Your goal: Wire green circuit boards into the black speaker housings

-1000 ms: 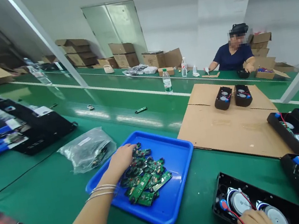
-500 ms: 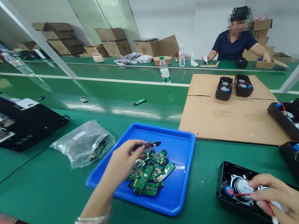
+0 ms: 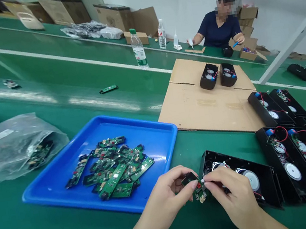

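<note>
Between its thumb and fingers, my left hand [image 3: 173, 194] holds a small green circuit board [image 3: 200, 192] with a red part on it. My right hand [image 3: 231, 191] pinches a small white connector [image 3: 203, 180] at the board's upper edge. Both hands are just in front of an open black speaker housing [image 3: 263, 176] with round silver speakers, partly hidden by my right hand. To the left, a blue tray [image 3: 67, 197] holds a pile of green circuit boards [image 3: 113, 178].
A clear plastic bag [image 3: 15, 144] of boards lies left of the tray. Several black housings [image 3: 305, 156] stand at right. Two more sit on a cardboard sheet [image 3: 206, 106]. Beyond is a bottle [image 3: 138, 51]; a person [image 3: 219, 28] works across the table.
My left hand has moved right from the tray with a board and now meets my right hand, which has come left to the board. The view has shifted. The person across has raised a hand with something blue.
</note>
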{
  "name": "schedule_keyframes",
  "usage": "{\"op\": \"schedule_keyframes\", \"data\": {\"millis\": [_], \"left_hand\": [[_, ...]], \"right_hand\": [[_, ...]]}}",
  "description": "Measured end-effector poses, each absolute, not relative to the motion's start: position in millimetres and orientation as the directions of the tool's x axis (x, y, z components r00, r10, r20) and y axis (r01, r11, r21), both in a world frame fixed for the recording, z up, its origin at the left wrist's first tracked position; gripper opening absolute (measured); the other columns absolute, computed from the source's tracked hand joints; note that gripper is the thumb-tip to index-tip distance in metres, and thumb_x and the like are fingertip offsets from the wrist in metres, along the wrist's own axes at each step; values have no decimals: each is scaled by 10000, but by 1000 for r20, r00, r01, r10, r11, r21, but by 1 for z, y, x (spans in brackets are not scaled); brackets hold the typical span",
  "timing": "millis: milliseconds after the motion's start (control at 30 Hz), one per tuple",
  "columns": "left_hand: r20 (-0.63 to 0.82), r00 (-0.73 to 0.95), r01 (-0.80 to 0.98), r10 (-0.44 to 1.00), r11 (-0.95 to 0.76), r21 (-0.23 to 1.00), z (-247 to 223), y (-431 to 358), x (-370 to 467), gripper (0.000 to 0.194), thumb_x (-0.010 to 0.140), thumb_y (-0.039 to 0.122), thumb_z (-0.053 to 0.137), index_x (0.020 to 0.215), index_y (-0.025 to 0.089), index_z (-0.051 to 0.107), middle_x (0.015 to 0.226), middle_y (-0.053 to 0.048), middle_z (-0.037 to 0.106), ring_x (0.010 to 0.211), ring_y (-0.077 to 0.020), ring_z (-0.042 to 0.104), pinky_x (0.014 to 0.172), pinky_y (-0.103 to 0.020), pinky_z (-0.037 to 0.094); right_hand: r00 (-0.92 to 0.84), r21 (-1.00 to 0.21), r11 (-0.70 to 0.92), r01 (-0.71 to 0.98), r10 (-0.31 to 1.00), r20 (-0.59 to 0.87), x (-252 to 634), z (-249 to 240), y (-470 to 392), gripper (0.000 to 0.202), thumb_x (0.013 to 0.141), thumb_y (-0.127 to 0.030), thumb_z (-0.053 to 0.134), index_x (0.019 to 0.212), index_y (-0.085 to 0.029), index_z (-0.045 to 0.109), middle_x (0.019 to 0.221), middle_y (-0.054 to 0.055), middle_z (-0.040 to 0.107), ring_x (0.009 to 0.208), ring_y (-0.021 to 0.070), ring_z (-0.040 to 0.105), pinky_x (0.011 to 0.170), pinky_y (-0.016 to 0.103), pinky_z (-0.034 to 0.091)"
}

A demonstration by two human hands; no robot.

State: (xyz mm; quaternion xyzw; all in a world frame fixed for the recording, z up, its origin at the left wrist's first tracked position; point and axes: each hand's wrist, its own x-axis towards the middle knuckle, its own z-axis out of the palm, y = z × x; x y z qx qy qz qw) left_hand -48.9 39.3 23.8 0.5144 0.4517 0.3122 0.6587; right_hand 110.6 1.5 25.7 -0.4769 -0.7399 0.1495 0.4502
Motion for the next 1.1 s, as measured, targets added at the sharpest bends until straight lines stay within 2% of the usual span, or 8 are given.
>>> {"op": "schedule_keyframes", "data": {"millis": [100,233,400,567,667,800,967,1100], "left_hand": [[-283,384,51,879,286,957,25,35,-47,119,714,311,594,718,192,592,565,43,563,513,-109,526,473,-201,431],[-324,397,83,859,318,945,25,35,-44,142,713,330,592,689,198,545,513,60,523,481,-104,509,423,-191,390],[-369,432,57,823,383,922,28,38,-42,213,671,379,632,683,201,515,497,73,494,454,-106,514,393,-192,380],[-367,434,69,823,376,924,29,40,-38,248,632,386,659,653,192,506,502,88,443,433,-77,438,403,-190,398],[-374,440,52,816,393,918,28,40,-34,269,617,394,668,647,193,492,519,87,437,463,-84,445,427,-203,430],[-385,440,17,811,421,907,28,39,-33,257,606,365,683,667,191,503,525,80,479,483,-93,470,458,-214,444],[-353,543,-11,762,427,904,29,39,-36,210,569,204,741,704,180,581,587,50,603,573,-123,573,572,-228,486],[-264,546,-72,795,358,931,24,38,-37,126,586,158,740,651,174,634,816,-8,677,689,-146,628,658,-246,533]], "right_hand": [[-160,-631,532,565,820,549,112,23,-2,138,899,-121,509,829,-162,621,707,21,652,624,108,617,584,181,528],[-229,-492,619,612,735,638,113,20,-4,191,900,-70,470,829,-152,627,705,40,635,641,128,606,588,228,527],[-301,-369,658,656,677,672,119,12,-6,173,890,-38,467,915,-133,610,751,65,638,680,153,602,600,272,517],[-237,-390,651,651,662,711,120,11,-7,168,844,17,516,872,-129,594,696,54,619,642,143,577,567,258,497],[-265,-399,656,640,677,687,121,14,-7,160,849,11,514,877,-124,594,696,60,619,644,146,569,564,263,491],[-321,-378,669,640,679,660,125,16,-6,153,859,2,501,858,-121,591,691,66,618,624,147,558,545,267,471],[-306,-365,651,665,684,662,131,17,-5,143,875,-34,499,823,-130,591,667,53,612,604,141,556,544,265,465],[-308,-377,654,656,687,658,135,18,-6,143,873,-42,510,819,-138,601,660,42,620,595,137,559,535,260,459]]}}
